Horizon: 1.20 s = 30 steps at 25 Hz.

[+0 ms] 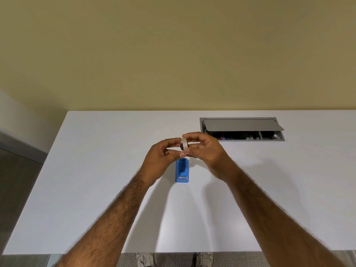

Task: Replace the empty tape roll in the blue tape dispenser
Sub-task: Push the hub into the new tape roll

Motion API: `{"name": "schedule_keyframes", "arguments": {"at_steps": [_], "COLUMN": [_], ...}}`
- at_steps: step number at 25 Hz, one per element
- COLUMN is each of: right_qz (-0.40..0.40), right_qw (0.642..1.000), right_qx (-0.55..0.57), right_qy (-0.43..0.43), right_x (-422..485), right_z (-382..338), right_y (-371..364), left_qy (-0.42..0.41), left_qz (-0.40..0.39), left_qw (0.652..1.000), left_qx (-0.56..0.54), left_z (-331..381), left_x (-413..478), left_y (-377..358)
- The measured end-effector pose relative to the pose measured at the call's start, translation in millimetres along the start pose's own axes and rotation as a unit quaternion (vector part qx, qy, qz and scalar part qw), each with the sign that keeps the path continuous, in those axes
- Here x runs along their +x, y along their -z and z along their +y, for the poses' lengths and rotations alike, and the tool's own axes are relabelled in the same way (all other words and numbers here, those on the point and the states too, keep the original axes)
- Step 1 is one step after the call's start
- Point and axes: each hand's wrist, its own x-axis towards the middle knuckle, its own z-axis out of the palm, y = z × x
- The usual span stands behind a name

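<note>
Roll (184,144) pinched from both sides by left hand (163,157) and right hand (206,151), held in air. Dispenser (182,171) seen flat on table (96,170), just below hands.

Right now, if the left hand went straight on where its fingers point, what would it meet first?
The tape roll, which the left hand pinches; just beyond it, the right hand gripping the other side. The blue dispenser seems to lie lower, off that line.
</note>
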Motion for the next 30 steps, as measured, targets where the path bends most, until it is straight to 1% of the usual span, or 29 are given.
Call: {"name": "schedule_keyframes", "arguments": {"at_steps": [4,7,9,11,12,13,15,16,18,20,23,26,30], "right_qz": [-0.007,-0.009,-0.009,-0.002,0.005,0.012,0.016,0.01,0.008,0.009,0.006,0.002,0.009], "right_qw": [1.0,1.0,0.998,0.992,0.983,0.968,0.918,0.9,0.89,0.897,0.895,0.884,0.878], "right_qx": [-0.012,-0.021,-0.059,-0.129,-0.178,-0.238,-0.358,-0.393,-0.422,-0.426,-0.442,-0.466,-0.477], "right_qy": [0.007,0.008,0.008,0.014,0.034,0.075,0.17,0.19,0.17,0.116,0.054,0.038,0.031], "right_x": [-0.6,-1.8,-1.1,0.9,2.7,4.8,9.3,11.4,16.1,19.7,24.6,27.2,30.7], "right_z": [3.4,8.6,15.0,24.0,29.7,37.1,54.0,60.9,69.6,75.6,87.7,97.9,110.5], "right_y": [-2.1,-3.4,-3.9,-4.1,-3.8,-3.5,-1.7,-0.8,-0.5,-0.3,3.1,3.4,2.3], "left_qy": [0.008,0.008,0.013,0.015,0.017,0.019,0.021,0.023,0.025,0.024,0.012,0.015,0.031], "left_qz": [0.001,0.019,0.023,0.02,0.019,0.021,0.028,0.029,0.027,0.019,0.011,0.004,-0.007], "left_qw": [1.0,1.0,1.0,1.0,0.999,0.999,0.998,0.998,0.998,0.997,0.991,0.983,0.976], "left_qx": [-0.028,-0.015,-0.007,0.014,0.025,0.033,0.049,0.053,0.056,0.068,0.132,0.182,0.216], "left_z": [-2.8,-6.8,-12.8,-20.8,-25.1,-30.3,-41.2,-47.5,-61.2,-74.8,-94.5,-115.9,-139.5], "left_x": [-0.4,0.9,2.6,4.8,6.1,7.0,9.7,11.1,15.4,18.6,19.9,20.3,20.7], "left_y": [1.3,-0.2,0.3,1.2,1.2,0.5,-1.8,-3.1,-4.4,-3.6,0.3,5.1,3.3]}}
